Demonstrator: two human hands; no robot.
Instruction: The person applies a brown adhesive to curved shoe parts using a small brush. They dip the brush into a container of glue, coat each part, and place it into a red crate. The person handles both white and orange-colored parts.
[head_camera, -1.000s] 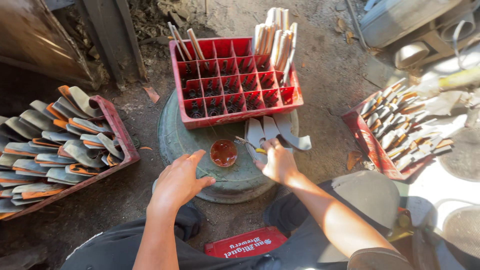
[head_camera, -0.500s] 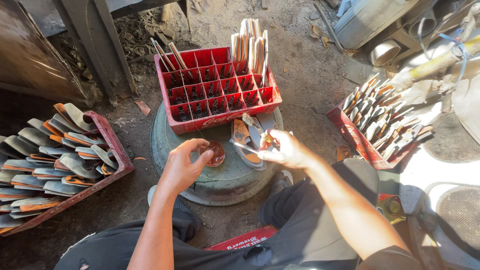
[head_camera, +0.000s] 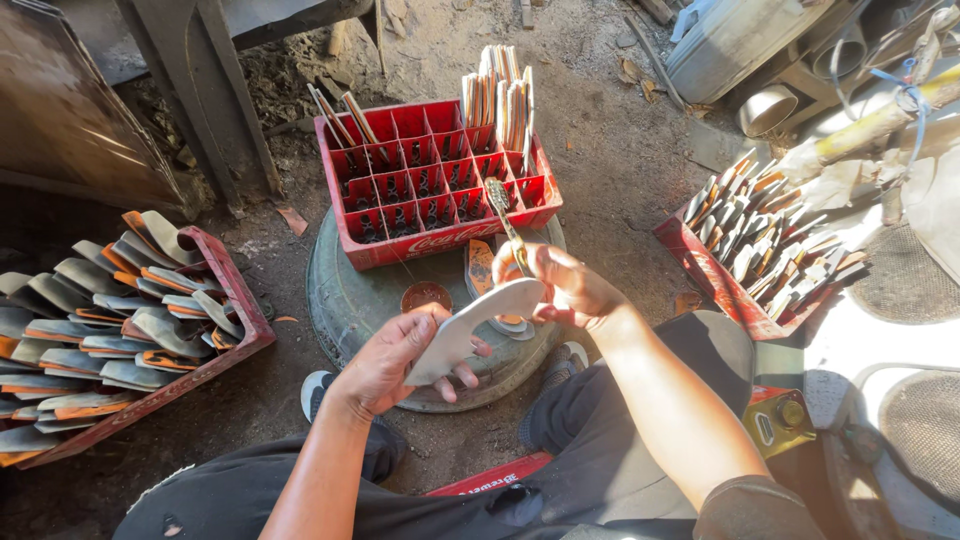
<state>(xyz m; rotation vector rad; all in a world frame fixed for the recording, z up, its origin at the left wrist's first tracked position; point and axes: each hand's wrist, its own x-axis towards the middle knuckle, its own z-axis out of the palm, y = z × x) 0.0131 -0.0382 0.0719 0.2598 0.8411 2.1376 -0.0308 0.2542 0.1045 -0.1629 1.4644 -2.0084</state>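
My left hand (head_camera: 395, 362) grips a pale, curved shoe-sole piece (head_camera: 478, 323) over a round upturned metal drum (head_camera: 340, 300). My right hand (head_camera: 560, 282) touches the sole's far end and holds a thin brush (head_camera: 505, 220) pointing up and away. A small round pot of brown glue (head_camera: 426, 296) sits on the drum just beyond my left hand. More sole pieces (head_camera: 482, 268) lie on the drum under my right hand.
A red divided crate (head_camera: 440, 190) stands on the drum's far side, with soles upright in its back right cells. A red tray of stacked soles (head_camera: 110, 320) lies to the left, another red tray (head_camera: 760, 250) to the right. My knees flank the drum on dirt ground.
My left hand has picked up a pale sole and lifted it over the drum. My right hand has raised the brush and come to the sole's end.
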